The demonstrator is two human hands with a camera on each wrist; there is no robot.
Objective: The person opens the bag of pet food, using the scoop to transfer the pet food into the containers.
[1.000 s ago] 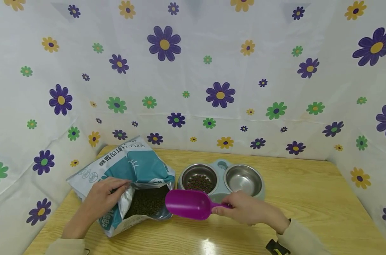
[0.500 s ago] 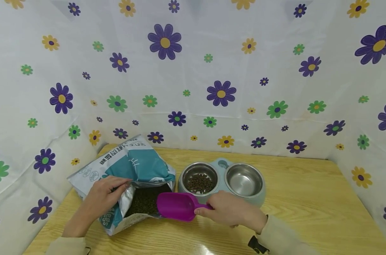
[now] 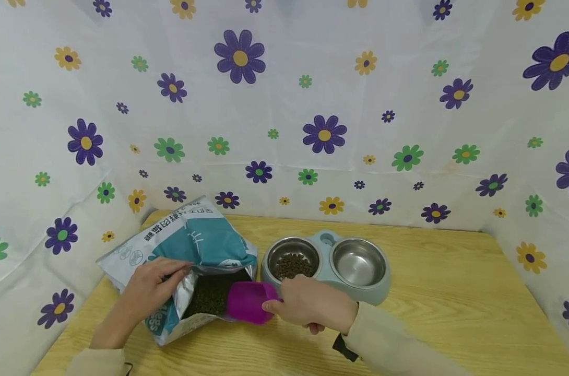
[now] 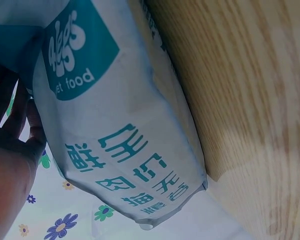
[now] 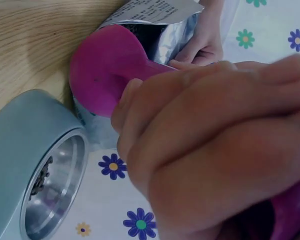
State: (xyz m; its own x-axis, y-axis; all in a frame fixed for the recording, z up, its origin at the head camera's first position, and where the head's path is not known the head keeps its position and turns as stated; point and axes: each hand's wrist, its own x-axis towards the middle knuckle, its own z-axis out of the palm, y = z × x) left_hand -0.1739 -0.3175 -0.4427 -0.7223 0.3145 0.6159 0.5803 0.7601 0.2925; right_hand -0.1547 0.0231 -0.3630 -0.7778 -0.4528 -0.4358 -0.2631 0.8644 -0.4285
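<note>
On the left of the table lies a teal and white pet food bag, its mouth spread and dark kibble showing inside. My left hand pinches the bag's upper edge between thumb and fingers. Curled round the handle of a magenta scoop, my right hand is just right of the bag. The scoop's front end overlaps the bag's opening; its handle is mostly hidden by the hand. In the right wrist view the scoop is seen from its rounded back, beside the bag's mouth.
Behind my right hand stands a pale blue double feeder. Its left steel bowl holds some brown kibble; its right steel bowl shows bare metal. A flower-print cloth surrounds the wooden table at the back and sides.
My right hand has carried the scoop leftward, from in front of the feeder to the bag's mouth. The left hand keeps its hold on the bag's edge.
</note>
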